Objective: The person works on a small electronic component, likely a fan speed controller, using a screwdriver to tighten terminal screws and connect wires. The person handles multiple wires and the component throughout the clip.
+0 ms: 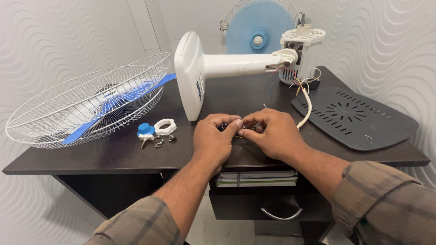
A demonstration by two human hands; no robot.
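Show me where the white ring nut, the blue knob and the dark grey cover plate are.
white ring nut [165, 126], head view, on its rim.
blue knob [146, 129], head view, on its top.
dark grey cover plate [359, 119], head view, on its slotted middle.

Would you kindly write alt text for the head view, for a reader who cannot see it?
Two bare hands, left hand and right hand, meet over a small dark part on a dark desk. Around them lie a dismantled white fan body, a wire guard holding a blue blade, small fasteners and a dark grey vented cover.
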